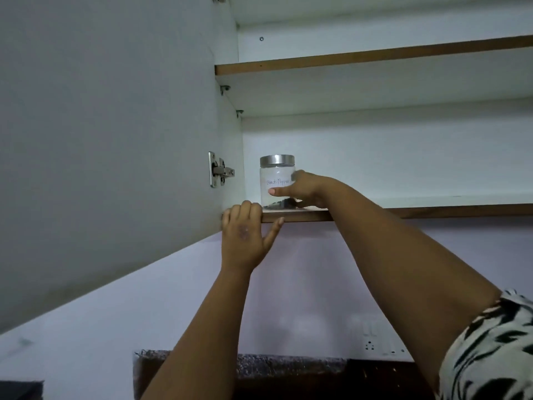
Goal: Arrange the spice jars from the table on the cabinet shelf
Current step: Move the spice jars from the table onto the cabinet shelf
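A clear glass spice jar with a metal lid and a "Black Pepper" label stands upright at the left end of the lower cabinet shelf. My right hand holds the jar from its right side, thumb across the front and fingers behind it. My left hand grips the shelf's wooden front edge just below and left of the jar, fingers hooked over the edge and thumb pointing up under it.
The open cabinet door with its hinge stands to the left. An upper shelf is above. Below are a pale wall, a socket panel and a dark countertop.
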Action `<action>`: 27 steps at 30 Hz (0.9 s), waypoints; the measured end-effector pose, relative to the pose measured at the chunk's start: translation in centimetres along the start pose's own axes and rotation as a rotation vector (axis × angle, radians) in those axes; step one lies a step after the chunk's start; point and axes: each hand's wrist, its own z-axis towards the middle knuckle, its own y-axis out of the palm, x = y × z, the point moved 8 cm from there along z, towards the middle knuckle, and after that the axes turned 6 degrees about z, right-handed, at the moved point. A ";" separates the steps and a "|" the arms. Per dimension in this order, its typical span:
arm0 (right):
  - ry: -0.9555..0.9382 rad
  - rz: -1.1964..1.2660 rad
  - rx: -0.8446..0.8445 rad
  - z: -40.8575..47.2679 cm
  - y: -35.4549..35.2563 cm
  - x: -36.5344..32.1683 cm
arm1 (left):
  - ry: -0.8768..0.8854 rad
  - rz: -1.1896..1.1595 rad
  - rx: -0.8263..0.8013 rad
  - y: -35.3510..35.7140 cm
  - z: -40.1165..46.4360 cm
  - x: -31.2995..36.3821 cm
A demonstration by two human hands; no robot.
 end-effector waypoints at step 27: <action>-0.021 -0.428 -0.050 5.0 5.4 -0.9 | 0.040 0.054 0.083 0.9 -0.1 -0.2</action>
